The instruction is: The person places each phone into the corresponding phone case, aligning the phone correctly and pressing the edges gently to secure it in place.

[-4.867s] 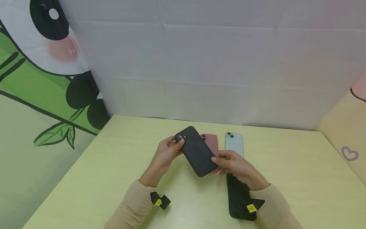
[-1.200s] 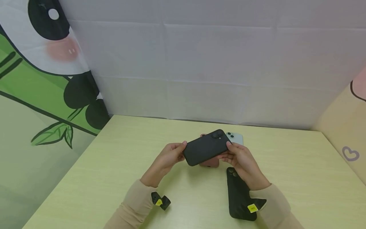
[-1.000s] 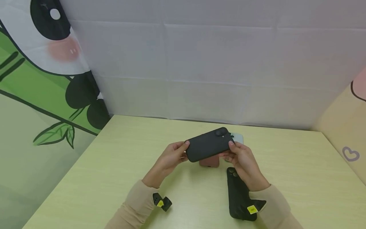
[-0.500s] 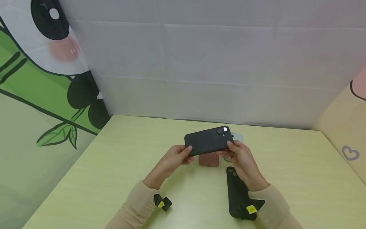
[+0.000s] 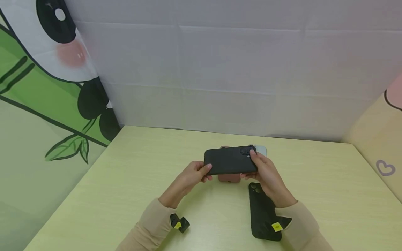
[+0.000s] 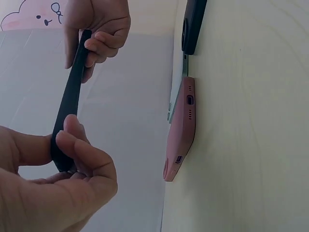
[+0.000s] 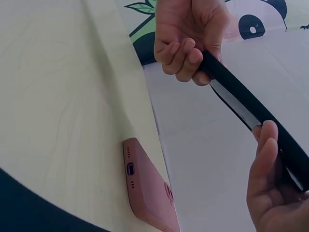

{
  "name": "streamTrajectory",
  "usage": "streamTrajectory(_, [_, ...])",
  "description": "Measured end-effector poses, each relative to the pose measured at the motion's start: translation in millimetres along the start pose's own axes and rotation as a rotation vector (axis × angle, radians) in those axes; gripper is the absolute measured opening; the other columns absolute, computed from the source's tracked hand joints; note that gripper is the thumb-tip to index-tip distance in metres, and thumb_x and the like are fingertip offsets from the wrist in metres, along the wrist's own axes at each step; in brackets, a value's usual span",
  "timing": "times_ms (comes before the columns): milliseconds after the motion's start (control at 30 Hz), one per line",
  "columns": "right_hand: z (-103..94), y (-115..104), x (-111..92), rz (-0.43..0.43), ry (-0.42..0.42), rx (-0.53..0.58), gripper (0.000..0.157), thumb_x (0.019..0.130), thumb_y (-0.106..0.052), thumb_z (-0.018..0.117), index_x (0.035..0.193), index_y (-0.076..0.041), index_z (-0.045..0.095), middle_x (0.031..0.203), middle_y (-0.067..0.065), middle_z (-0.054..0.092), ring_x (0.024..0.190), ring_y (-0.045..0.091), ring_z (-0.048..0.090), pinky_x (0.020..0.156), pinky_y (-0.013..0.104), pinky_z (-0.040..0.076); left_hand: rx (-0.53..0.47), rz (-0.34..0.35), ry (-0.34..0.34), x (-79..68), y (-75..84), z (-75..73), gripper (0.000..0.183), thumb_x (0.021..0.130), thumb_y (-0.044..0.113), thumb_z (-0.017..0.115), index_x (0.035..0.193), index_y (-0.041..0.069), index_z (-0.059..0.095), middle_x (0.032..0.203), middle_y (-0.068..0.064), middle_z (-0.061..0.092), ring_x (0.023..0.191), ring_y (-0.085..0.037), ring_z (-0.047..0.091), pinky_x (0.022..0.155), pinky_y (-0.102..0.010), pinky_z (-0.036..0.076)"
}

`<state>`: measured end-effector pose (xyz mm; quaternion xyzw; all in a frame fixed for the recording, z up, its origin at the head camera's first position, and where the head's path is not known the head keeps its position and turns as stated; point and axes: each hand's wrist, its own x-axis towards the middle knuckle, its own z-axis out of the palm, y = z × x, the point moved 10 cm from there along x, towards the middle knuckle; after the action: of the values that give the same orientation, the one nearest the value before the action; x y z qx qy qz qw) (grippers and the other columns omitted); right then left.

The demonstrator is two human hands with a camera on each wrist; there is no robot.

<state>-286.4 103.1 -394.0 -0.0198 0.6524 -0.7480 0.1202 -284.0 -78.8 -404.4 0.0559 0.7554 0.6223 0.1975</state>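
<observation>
A phone in a matte black case [image 5: 230,160] is held above the table, nearly level from left to right, its camera end on the right. My left hand [image 5: 194,176] grips the lower left corner, thumb on the back and fingers underneath. My right hand [image 5: 267,172] holds the camera end, its thumb at the camera bump. In the right wrist view, a pale strip shows along the underside of the black phone [image 7: 251,101]. Under it lies a pink phone [image 5: 229,178], mostly covered in the head view. A pale blue-green phone [image 5: 261,150] is partly hidden behind the right hand.
Another black phone [image 5: 263,219] lies lengthwise on the pale yellow table [image 5: 132,174], partly under the right sleeve and its wrist camera [image 5: 279,225]. A grey-white cloth wall [image 5: 220,69] stands at the back, with a cartoon-printed panel [image 5: 56,104] on the left.
Compared with the earliest frame, the black phone has turned from steeply slanted, camera end at left, to nearly level, camera end at right. Lately the right thumb has moved up to the camera bump.
</observation>
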Motion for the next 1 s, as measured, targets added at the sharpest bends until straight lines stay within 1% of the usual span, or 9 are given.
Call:
streamTrajectory(133, [-1.2, -1.4, -0.4, -0.012, 0.001, 0.005, 0.057, 0.096, -0.041, 0.039, 0.136, -0.001, 0.033, 0.080, -0.004, 0.062, 0.062, 0.011, 0.065, 0.067, 0.024, 0.052, -0.021, -0.009, 0.017, 1.4, -1.8, -1.8, 0.025, 0.097, 0.018, 0.044, 0.092, -0.005, 0.054, 0.068, 0.000, 0.053, 0.063, -0.012, 0.046, 0.066, -0.023, 0.041])
streamTrajectory(233, [-1.2, -2.2, -0.7, -0.021, 0.015, 0.024, 0.056, 0.096, -0.040, 0.040, 0.135, 0.000, 0.035, 0.084, -0.005, 0.062, 0.064, 0.012, 0.065, 0.069, 0.025, 0.053, -0.031, -0.011, 0.027, 2.9, -4.2, -3.9, 0.028, 0.097, 0.021, 0.044, 0.093, -0.004, 0.055, 0.072, 0.000, 0.053, 0.067, -0.011, 0.047, 0.070, -0.023, 0.044])
streamTrajectory(333, [-0.8, -3.6, -1.1, -0.044, 0.031, 0.035, 0.054, 0.095, -0.039, 0.042, 0.131, 0.000, 0.037, 0.086, -0.005, 0.062, 0.065, 0.013, 0.066, 0.070, 0.027, 0.054, -0.042, -0.020, 0.027, 3.6, -7.0, -5.2, 0.034, 0.097, 0.024, 0.044, 0.096, -0.008, 0.055, 0.075, 0.000, 0.053, 0.069, -0.010, 0.048, 0.072, -0.023, 0.046])
streamTrajectory(467, [-1.1, -5.1, -1.8, -0.069, 0.050, 0.038, 0.051, 0.094, -0.039, 0.044, 0.126, 0.000, 0.041, 0.085, -0.005, 0.062, 0.065, 0.013, 0.066, 0.068, 0.027, 0.053, -0.056, -0.042, 0.030, 4.5, -11.4, -6.4, 0.046, 0.096, 0.031, 0.045, 0.099, -0.014, 0.056, 0.074, 0.001, 0.053, 0.067, -0.009, 0.048, 0.068, -0.022, 0.045])
streamTrajectory(567, [-1.3, -5.2, -2.3, -0.071, 0.055, 0.044, 0.049, 0.094, -0.040, 0.045, 0.124, -0.001, 0.042, 0.085, -0.005, 0.062, 0.065, 0.014, 0.066, 0.068, 0.027, 0.053, -0.044, -0.036, 0.053, 5.2, -12.8, -8.1, 0.049, 0.095, 0.033, 0.046, 0.098, -0.014, 0.058, 0.071, 0.001, 0.053, 0.065, -0.008, 0.048, 0.066, -0.021, 0.044])
streamTrajectory(667, [-0.6, -4.6, -2.6, -0.063, 0.053, 0.049, 0.049, 0.094, -0.040, 0.045, 0.125, -0.002, 0.042, 0.085, -0.005, 0.062, 0.066, 0.015, 0.066, 0.068, 0.027, 0.053, -0.026, -0.005, 0.090, 5.4, -10.8, -10.4, 0.046, 0.096, 0.032, 0.046, 0.095, -0.013, 0.059, 0.069, 0.001, 0.053, 0.063, -0.009, 0.048, 0.065, -0.022, 0.044])
streamTrajectory(767, [0.0, -3.5, -2.5, -0.049, 0.055, 0.054, 0.050, 0.094, -0.039, 0.044, 0.127, -0.002, 0.042, 0.087, -0.005, 0.062, 0.066, 0.015, 0.067, 0.068, 0.027, 0.053, -0.020, 0.022, 0.129, 5.3, -8.0, -12.4, 0.041, 0.097, 0.029, 0.045, 0.091, -0.009, 0.059, 0.067, 0.001, 0.051, 0.062, -0.010, 0.047, 0.064, -0.022, 0.043])
streamTrajectory(867, [1.1, -0.6, -2.2, -0.025, 0.054, 0.066, 0.049, 0.095, -0.038, 0.043, 0.129, -0.002, 0.041, 0.088, -0.005, 0.063, 0.068, 0.016, 0.068, 0.069, 0.028, 0.053, -0.011, 0.030, 0.174, 4.9, -6.8, -15.1, 0.037, 0.097, 0.027, 0.043, 0.088, -0.005, 0.058, 0.066, 0.002, 0.050, 0.061, -0.010, 0.045, 0.063, -0.023, 0.041])
streamTrajectory(1000, [2.3, 3.7, -1.6, 0.004, 0.051, 0.082, 0.047, 0.097, -0.035, 0.042, 0.130, -0.002, 0.040, 0.088, -0.005, 0.064, 0.070, 0.018, 0.069, 0.069, 0.029, 0.054, 0.006, 0.017, 0.220, 4.6, -7.5, -18.3, 0.033, 0.097, 0.026, 0.044, 0.086, -0.001, 0.058, 0.064, 0.002, 0.048, 0.060, -0.011, 0.043, 0.063, -0.025, 0.038])
